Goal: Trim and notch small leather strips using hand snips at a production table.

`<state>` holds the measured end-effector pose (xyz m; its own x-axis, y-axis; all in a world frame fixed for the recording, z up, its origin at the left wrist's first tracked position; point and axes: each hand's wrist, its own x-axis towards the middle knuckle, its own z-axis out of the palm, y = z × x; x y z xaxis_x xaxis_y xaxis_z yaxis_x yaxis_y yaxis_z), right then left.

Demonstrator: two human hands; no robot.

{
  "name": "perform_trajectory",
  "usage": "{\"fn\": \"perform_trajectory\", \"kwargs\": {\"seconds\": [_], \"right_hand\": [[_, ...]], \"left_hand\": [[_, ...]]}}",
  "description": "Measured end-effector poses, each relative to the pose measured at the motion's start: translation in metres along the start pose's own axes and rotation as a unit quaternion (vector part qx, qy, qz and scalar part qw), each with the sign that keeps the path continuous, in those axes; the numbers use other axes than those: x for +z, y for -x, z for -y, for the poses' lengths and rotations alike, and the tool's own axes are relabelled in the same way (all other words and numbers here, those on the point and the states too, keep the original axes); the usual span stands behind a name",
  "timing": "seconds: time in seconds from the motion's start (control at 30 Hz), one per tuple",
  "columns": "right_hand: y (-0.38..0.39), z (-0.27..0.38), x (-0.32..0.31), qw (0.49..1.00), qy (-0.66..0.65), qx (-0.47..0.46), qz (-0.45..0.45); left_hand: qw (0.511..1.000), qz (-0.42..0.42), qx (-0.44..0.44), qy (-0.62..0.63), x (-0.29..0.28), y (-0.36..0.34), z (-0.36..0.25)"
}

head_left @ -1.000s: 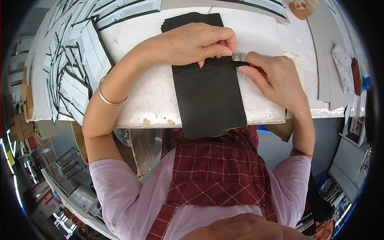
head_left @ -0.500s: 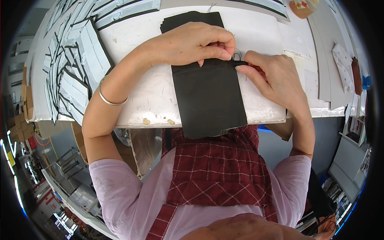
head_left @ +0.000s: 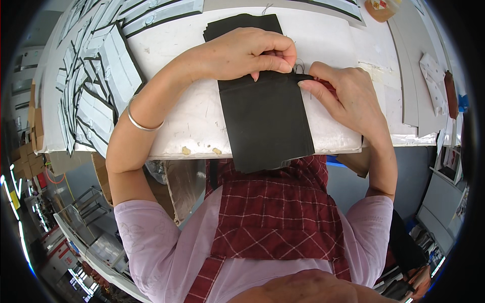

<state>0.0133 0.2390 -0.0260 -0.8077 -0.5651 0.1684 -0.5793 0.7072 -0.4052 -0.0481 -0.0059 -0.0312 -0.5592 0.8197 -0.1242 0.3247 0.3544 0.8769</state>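
Note:
A stack of black sheets [head_left: 265, 121] lies on the white worktable and overhangs its front edge. My left hand [head_left: 257, 58] rests over the stack's upper part, fingers curled in a pinch at a fold or edge; what they hold is too small to make out. My right hand [head_left: 343, 96] grips a small dark-tipped tool with red on its handle [head_left: 325, 86], its tip on the stack's right edge beside my left fingertips. Fine loose threads [head_left: 299, 66] stick out there. More black sheets [head_left: 242, 22] show beyond my left hand.
Pale pieces with black edging [head_left: 98, 86] are heaped at left and along the back. An amber container [head_left: 379, 10] stands at back right. Grey boards [head_left: 404, 81], a white dotted item [head_left: 432, 83] and a brown object [head_left: 449, 91] lie at right on the worktable [head_left: 177, 136].
Both hands stay nearly in place, with slight shifts of fingers and tool at the stack's right edge. The view has shifted slightly, table and stack appearing a little higher.

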Motion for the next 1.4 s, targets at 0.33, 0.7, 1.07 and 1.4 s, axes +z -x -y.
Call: {"fn": "perform_trajectory", "kwargs": {"seconds": [0.33,0.7,1.07,1.4], "right_hand": [[-0.002,0.0,0.0,1.0,-0.011,0.0,0.026],[0.038,0.013,-0.007,0.955,-0.261,0.137,0.03],[0.031,0.011,-0.009,0.947,-0.247,0.195,0.064],[0.026,0.0,0.012,0.911,-0.39,0.112,0.075]], "left_hand": [[0.998,-0.022,0.003,0.061,0.002,0.004,0.0],[0.967,0.073,-0.232,-0.082,0.001,0.205,-0.076],[0.965,-0.14,-0.205,0.088,0.027,0.126,-0.066],[0.958,-0.148,-0.147,-0.197,0.061,0.018,-0.054]]}}
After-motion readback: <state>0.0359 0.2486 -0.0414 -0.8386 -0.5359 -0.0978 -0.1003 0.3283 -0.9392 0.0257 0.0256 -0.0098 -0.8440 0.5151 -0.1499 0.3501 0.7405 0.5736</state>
